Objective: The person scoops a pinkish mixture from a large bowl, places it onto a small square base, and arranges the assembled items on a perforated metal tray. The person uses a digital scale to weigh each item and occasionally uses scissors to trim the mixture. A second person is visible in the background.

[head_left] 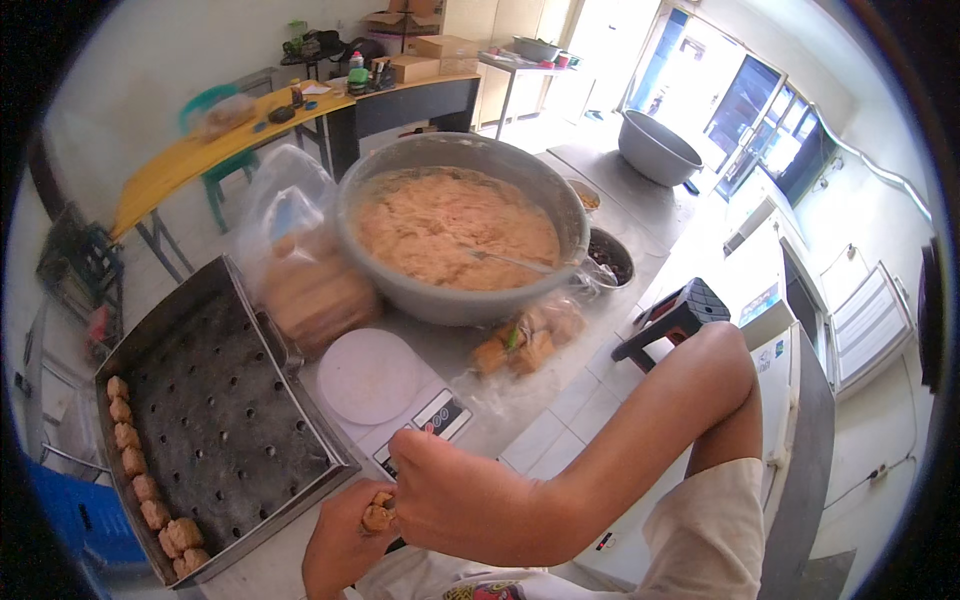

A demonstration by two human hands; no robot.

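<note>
My left hand (338, 540), at the bottom near my body, is closed around a small brown fried tofu piece (378, 516). My right hand (440, 492) is curled against it from the right; its fingertips are hidden, so what it grips cannot be made out. Just beyond the hands lies a white kitchen scale (370, 378) with a round plate. Behind it stands a big grey basin (365, 262) of pinkish-orange paste (455, 225), a metal spoon handle (510, 262) sticking out. An opened plastic bag of golden tofu pieces (530, 340) rests in front of the basin.
A dark perforated metal tray (215, 400) stands at left, a row of brown lumps (133, 460) along its left side. Another filled bag (315, 295) leans between tray and basin. Beyond are a bowl (612, 258), an oval grey tub (660, 150) and a black stool (680, 318).
</note>
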